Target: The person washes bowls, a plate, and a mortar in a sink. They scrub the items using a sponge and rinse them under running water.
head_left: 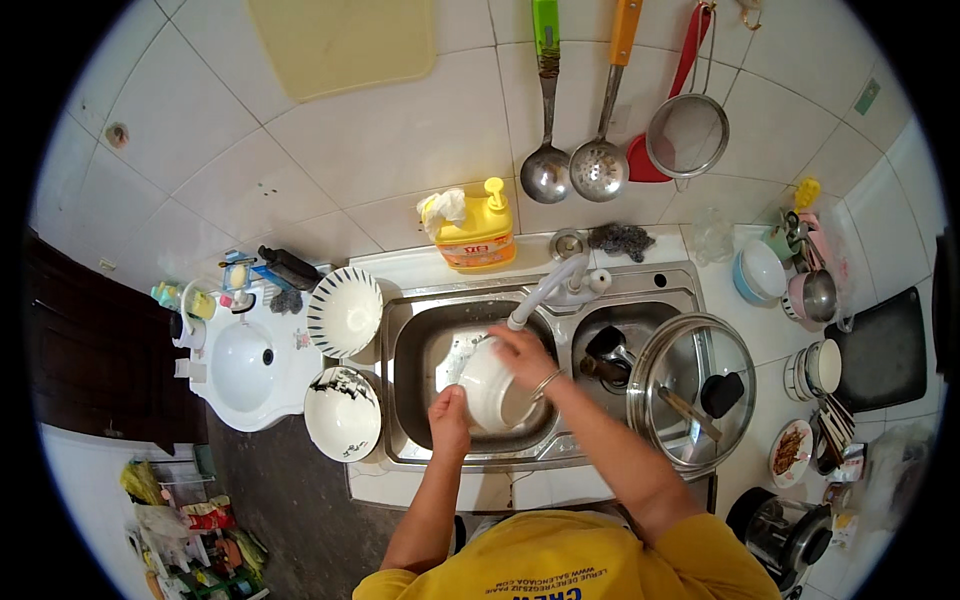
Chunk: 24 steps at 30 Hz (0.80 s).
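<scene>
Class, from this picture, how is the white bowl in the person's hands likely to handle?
The white bowl looks glossy and sits close to the faucet, so it is probably slippery. Its ceramic-like wall suggests it is stiff and might chip against the metal sink. Its round shape could let it rock if tipped.

the held bowl (488, 398) is smooth, glossy ceramic, the sink (422, 350) shiny metal. the jug (475, 242) looks plastic, the lid (716, 352) clear glass, the scrubber (621, 240) rough and wiry.
</scene>
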Each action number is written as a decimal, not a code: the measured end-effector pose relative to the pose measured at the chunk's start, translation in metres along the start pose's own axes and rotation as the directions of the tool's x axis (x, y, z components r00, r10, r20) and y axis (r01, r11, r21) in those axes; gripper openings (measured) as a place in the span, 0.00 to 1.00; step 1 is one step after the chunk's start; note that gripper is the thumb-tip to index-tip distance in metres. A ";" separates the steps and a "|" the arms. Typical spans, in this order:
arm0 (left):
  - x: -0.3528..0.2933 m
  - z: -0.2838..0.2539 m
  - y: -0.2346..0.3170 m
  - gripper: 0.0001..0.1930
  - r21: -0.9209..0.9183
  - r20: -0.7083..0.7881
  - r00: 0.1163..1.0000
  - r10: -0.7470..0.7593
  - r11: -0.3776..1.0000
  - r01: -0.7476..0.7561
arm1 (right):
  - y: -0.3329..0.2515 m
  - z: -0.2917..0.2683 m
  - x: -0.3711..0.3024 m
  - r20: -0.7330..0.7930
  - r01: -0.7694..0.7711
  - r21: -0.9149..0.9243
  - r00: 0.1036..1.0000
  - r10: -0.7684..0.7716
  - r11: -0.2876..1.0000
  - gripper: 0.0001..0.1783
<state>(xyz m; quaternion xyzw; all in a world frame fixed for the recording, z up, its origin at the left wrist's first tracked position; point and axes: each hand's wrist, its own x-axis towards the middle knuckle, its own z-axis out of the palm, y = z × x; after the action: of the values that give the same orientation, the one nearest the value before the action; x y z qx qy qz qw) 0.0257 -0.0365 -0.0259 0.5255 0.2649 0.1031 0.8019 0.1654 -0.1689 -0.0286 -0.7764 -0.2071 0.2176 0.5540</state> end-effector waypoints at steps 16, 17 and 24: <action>0.045 -0.002 -0.004 0.19 -0.200 0.383 0.870 -0.310 0.892 0.406 | 0.028 -0.073 -0.046 0.316 -0.433 0.815 0.889 0.332 0.385 0.22; 0.048 -0.002 0.005 0.15 -0.164 0.449 0.813 -0.370 0.861 0.482 | 0.039 -0.074 -0.044 0.281 -0.433 0.811 0.879 0.386 0.393 0.22; 0.034 0.012 0.023 0.12 -0.296 0.294 0.897 -0.331 0.860 0.415 | 0.036 -0.053 -0.027 -0.221 -0.143 0.660 0.902 0.372 0.738 0.22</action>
<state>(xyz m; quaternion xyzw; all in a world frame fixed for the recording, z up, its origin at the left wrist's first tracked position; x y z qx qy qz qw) 0.0634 -0.0215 -0.0121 0.3207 0.2437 -0.0720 0.9125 0.1766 -0.2354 -0.0444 -0.5930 0.0870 0.2130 0.7716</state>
